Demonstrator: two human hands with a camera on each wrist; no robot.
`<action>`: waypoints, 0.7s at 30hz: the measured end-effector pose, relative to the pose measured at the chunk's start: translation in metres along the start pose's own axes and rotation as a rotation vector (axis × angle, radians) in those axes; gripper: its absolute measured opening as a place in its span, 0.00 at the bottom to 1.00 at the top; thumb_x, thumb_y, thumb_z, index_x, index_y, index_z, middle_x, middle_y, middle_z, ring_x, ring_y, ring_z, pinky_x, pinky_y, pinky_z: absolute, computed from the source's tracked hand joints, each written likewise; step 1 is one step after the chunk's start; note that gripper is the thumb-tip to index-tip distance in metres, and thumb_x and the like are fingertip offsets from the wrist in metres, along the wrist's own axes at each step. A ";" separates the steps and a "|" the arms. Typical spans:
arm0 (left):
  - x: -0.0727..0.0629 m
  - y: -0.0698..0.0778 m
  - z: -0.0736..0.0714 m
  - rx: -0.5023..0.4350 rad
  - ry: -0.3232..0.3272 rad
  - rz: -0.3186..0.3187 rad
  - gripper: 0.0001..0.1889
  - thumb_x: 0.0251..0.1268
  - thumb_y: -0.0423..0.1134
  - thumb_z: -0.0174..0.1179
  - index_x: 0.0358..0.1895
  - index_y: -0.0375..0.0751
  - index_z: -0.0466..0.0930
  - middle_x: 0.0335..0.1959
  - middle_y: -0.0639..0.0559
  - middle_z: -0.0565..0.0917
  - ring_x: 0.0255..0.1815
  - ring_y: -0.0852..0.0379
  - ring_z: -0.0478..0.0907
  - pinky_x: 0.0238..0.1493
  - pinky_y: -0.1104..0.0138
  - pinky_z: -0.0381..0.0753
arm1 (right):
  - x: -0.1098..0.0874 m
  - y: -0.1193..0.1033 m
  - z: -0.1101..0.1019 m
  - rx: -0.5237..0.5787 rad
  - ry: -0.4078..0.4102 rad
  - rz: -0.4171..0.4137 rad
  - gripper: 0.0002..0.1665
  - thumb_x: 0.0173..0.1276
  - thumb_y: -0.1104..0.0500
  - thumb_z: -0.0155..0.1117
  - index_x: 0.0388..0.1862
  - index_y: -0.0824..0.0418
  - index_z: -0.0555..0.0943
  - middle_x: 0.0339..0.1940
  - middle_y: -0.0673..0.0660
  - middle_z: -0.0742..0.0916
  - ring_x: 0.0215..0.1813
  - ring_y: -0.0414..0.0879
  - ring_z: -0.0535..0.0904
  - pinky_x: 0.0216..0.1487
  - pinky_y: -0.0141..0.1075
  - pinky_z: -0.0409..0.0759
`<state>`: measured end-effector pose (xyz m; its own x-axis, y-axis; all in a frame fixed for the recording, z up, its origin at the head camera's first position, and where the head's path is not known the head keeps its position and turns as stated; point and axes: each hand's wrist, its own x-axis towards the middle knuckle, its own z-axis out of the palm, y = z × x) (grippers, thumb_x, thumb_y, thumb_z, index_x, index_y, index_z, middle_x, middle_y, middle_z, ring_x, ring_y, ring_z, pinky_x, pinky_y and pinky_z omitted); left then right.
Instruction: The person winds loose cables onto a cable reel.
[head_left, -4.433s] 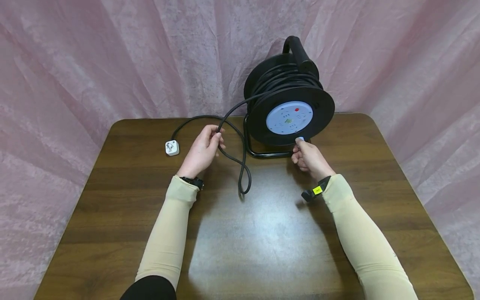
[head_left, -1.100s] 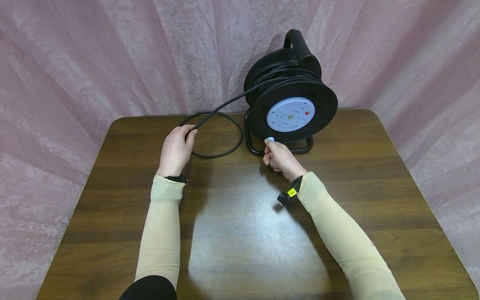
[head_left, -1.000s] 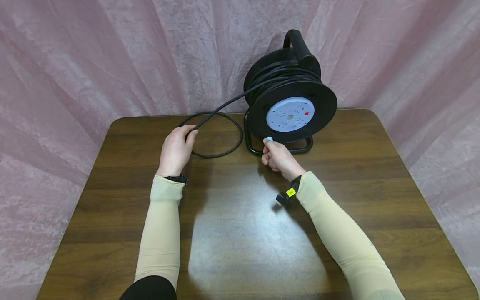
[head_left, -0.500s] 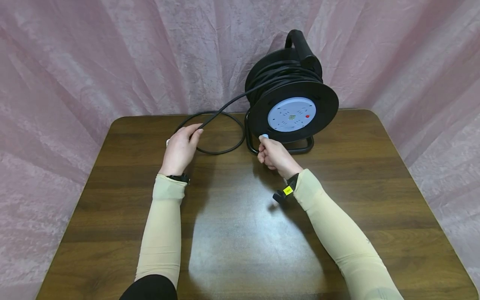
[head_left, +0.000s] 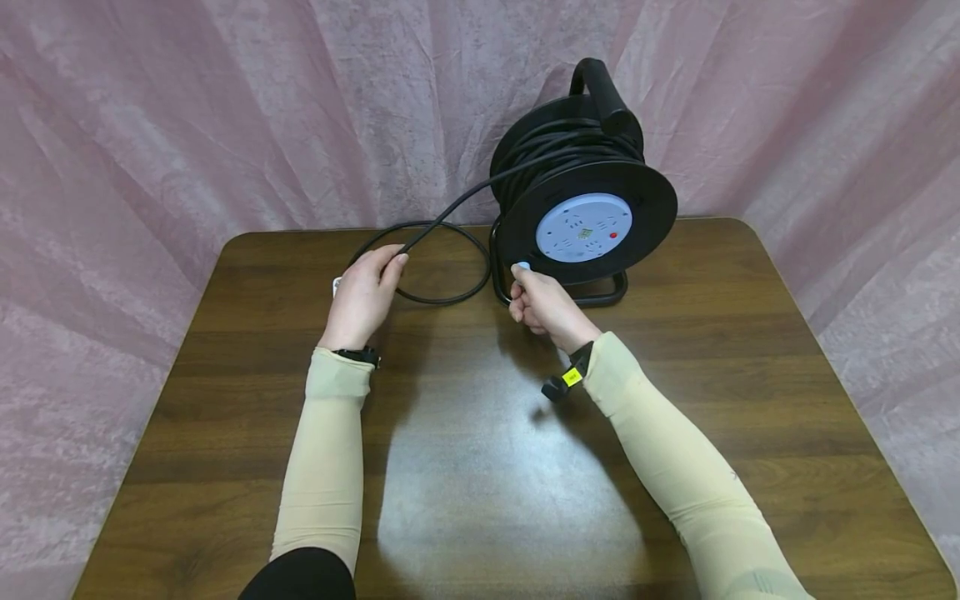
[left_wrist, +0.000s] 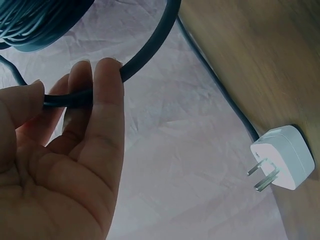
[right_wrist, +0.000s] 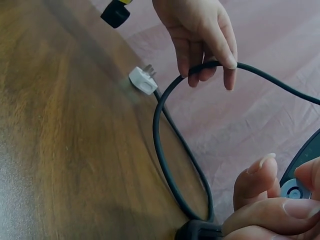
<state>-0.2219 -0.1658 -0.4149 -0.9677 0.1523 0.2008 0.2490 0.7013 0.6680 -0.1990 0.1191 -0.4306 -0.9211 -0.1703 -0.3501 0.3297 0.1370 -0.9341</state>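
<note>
A black cable reel [head_left: 649, 218] stands at the back of the table, with black cable wound on its drum and a pale blue socket panel on its face. My right hand [head_left: 551, 307] pinches the small light-blue winding knob [head_left: 524, 266] at the reel's lower left rim. Left of the reel, my left hand [head_left: 362, 296] holds the cable [head_left: 467, 195] between thumb and fingers. From there the cable runs up taut-looking to the drum, and its other end loops over the table to a white plug [left_wrist: 286, 159]. In the head view my left hand mostly hides the plug.
The reel's black tube stand [head_left: 600, 300] rests on the brown wooden table [head_left: 750, 375]. Behind it hangs a pink curtain [head_left: 300, 125]. An upright carrying handle [head_left: 603, 96] tops the reel. Black wrist cameras are strapped to both wrists.
The reel's face has turned clockwise, bringing the red button from the top to the lower right. My right hand has moved left with the knob. My left hand has shifted left overall, holding the cable.
</note>
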 end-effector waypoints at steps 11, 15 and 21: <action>0.001 0.002 0.002 -0.008 -0.007 -0.001 0.18 0.84 0.52 0.49 0.51 0.43 0.82 0.41 0.48 0.80 0.39 0.48 0.73 0.43 0.56 0.71 | -0.004 -0.011 0.004 -0.003 -0.006 -0.015 0.30 0.82 0.37 0.45 0.38 0.63 0.71 0.19 0.54 0.77 0.12 0.39 0.57 0.15 0.30 0.55; 0.000 0.004 0.003 -0.027 -0.024 -0.015 0.19 0.84 0.54 0.47 0.49 0.44 0.81 0.42 0.50 0.83 0.36 0.49 0.74 0.40 0.57 0.71 | -0.005 -0.015 0.006 -0.013 -0.008 -0.025 0.30 0.82 0.37 0.46 0.38 0.63 0.71 0.19 0.54 0.77 0.12 0.39 0.58 0.16 0.31 0.55; 0.000 0.005 0.005 -0.041 -0.031 -0.003 0.19 0.84 0.53 0.46 0.48 0.42 0.81 0.42 0.50 0.84 0.37 0.50 0.74 0.41 0.57 0.71 | -0.006 -0.023 0.008 -0.029 -0.012 -0.027 0.30 0.82 0.37 0.46 0.37 0.62 0.71 0.19 0.54 0.77 0.12 0.40 0.57 0.16 0.31 0.53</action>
<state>-0.2208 -0.1591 -0.4152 -0.9690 0.1724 0.1769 0.2470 0.6728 0.6973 -0.1991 0.1090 -0.4074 -0.9268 -0.1864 -0.3261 0.2987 0.1609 -0.9407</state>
